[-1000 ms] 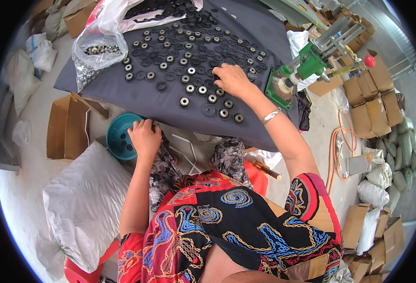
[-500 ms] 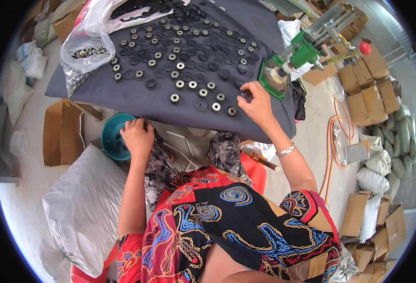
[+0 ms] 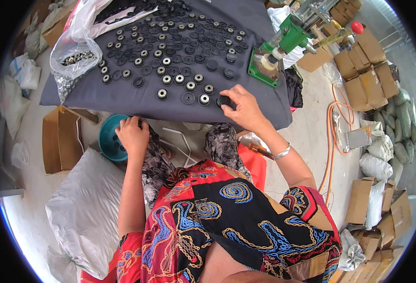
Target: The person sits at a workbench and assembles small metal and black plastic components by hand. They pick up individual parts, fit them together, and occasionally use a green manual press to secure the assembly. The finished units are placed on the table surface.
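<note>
At the near right of the cloth-covered table, my right hand (image 3: 244,110) grips a black round cap (image 3: 223,101) between thumb and fingers. The cap is at the end of a loose row of silver-centred bearings in black rings, such as one bearing (image 3: 203,99) just left of it. What lies under the cap is hidden. My left hand (image 3: 133,136) is low, beside the teal basin (image 3: 105,153). Its fingers are curled round a small dark piece (image 3: 140,123), mostly hidden. Several dark round pieces lie in the basin.
A green hand press (image 3: 274,54) with a red-knobbed lever stands at the table's right. A clear bag (image 3: 76,59) of small metal parts sits at the left edge. Black discs and bearings cover much of the dark cloth (image 3: 123,100). A white sack (image 3: 83,203) leans below left.
My right hand has moved left and slightly down with the black cap, to where a bearing showed before. My left hand stays beside the basin. The whole view has shifted a little.
</note>
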The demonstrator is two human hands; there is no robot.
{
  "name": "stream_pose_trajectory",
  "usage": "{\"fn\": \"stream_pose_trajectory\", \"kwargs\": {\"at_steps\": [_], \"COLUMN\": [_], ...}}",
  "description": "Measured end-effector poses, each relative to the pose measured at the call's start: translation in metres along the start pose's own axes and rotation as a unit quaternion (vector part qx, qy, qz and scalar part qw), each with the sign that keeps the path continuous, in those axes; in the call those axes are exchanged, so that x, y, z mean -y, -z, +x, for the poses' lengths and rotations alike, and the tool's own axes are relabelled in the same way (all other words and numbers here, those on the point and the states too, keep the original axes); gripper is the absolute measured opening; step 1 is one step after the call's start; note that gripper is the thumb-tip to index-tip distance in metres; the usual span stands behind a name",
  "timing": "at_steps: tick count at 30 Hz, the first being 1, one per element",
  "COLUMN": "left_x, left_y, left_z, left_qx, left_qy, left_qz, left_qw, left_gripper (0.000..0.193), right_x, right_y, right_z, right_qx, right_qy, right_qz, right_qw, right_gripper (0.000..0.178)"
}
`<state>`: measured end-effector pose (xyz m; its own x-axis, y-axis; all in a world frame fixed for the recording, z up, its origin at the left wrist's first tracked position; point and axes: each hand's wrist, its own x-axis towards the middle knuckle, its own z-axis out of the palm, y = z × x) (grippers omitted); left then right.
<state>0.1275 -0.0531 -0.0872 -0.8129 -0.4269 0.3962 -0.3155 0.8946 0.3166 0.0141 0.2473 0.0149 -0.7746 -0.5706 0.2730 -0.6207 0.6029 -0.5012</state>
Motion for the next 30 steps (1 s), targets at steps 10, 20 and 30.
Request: {"fn": "stream_pose_trajectory", "kwargs": {"at_steps": [10, 20, 30], "left_x": [0.004, 0.004, 0.003], "left_y": [0.0, 0.0, 0.001], "left_z": [-0.002, 0.0, 0.0], "left_qx": [-0.019, -0.015, -0.013], "left_qy": [-0.003, 0.006, 0.002], "left_qz": [-0.008, -0.016, -0.022], "left_qw": [1.0, 1.0, 1.0], "left_gripper": [0.015, 0.013, 0.013], "right_x": [-0.012, -0.005, 0.001], "right_y": [-0.011, 0.006, -0.038], "right_z": [0.003, 0.028, 0.154], "right_qx": [-0.032, -0.116, 0.064], "right_qy": [0.0, 0.063, 0.148], "right_qz": [-0.083, -0.195, -0.221], "right_qw": [0.996, 0.972, 0.962], "right_gripper": [0.034, 0.029, 0.015]}}
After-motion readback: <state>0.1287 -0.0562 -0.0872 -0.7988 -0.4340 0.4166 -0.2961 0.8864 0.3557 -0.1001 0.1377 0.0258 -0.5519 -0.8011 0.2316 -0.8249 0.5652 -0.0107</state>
